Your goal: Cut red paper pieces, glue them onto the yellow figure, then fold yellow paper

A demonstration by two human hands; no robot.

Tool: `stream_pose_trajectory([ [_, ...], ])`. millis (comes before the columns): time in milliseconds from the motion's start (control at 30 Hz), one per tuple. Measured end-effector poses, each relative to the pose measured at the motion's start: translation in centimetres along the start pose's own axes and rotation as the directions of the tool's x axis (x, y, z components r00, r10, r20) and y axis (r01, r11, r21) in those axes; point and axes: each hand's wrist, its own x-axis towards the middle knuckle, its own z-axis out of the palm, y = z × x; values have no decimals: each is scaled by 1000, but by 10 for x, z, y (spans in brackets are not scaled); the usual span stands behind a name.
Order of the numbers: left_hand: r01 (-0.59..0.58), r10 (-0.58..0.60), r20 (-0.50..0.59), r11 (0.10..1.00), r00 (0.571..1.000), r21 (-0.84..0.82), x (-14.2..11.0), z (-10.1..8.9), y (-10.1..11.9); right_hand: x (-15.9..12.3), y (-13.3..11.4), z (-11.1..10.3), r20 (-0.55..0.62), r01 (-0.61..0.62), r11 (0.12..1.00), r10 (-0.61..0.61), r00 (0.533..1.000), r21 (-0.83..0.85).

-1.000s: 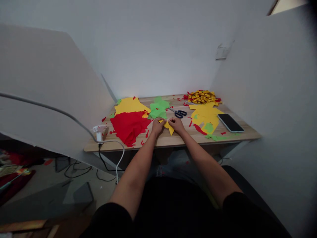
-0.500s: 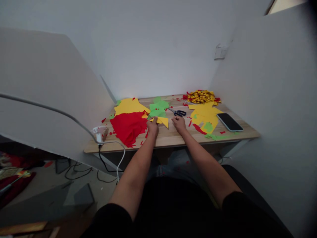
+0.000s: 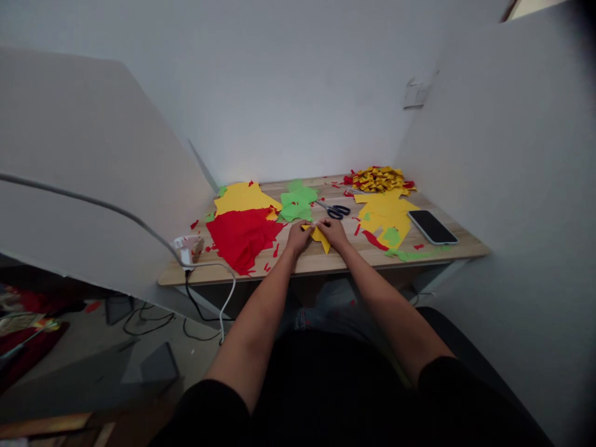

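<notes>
Between my two hands is a small piece of yellow paper (image 3: 321,239), its pointed end hanging toward the table's front edge. My left hand (image 3: 299,236) is closed on its left side. The fingers of my right hand (image 3: 332,232) pinch its upper edge, close beside the left fingertips. Just beyond my right hand lie dark-handled scissors (image 3: 336,211). Green paper (image 3: 298,202) lies past my left hand, and a heap of red paper (image 3: 244,238) is to its left.
On the wooden table (image 3: 316,266) are yellow sheets (image 3: 244,197) at left, more yellow paper (image 3: 388,214) at right, and a pile of folded yellow and red pieces (image 3: 379,180) behind. A phone (image 3: 432,227) lies at right. A white glue gun (image 3: 185,248) with a cable stands at left.
My right hand has moved left to meet my left hand and now grips the yellow paper too. The left hand has shifted slightly right, and the paper has turned with its point downward.
</notes>
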Motion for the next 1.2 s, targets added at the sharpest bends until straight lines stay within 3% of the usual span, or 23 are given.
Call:
stream_pose_trajectory([
  [200,19,-19,-34,1000,999,-18,1,-1,1,0,1,0,25,-50,999,51,998,-14],
  [433,73,-91,-106,985,990,-157,0,-3,1,-1,-1,0,57,-75,997,76,996,-11],
  [800,96,-228,-322,920,919,-379,12,-8,-8,1,1,-2,-77,-74,997,74,994,12],
  [967,114,-208,-239,928,948,-355,9,-8,-6,1,1,-4,-140,-41,999,45,989,28],
  [1200,111,-126,-47,964,991,-240,0,-3,-1,-2,-4,1,1,3,999,-3,1000,40],
])
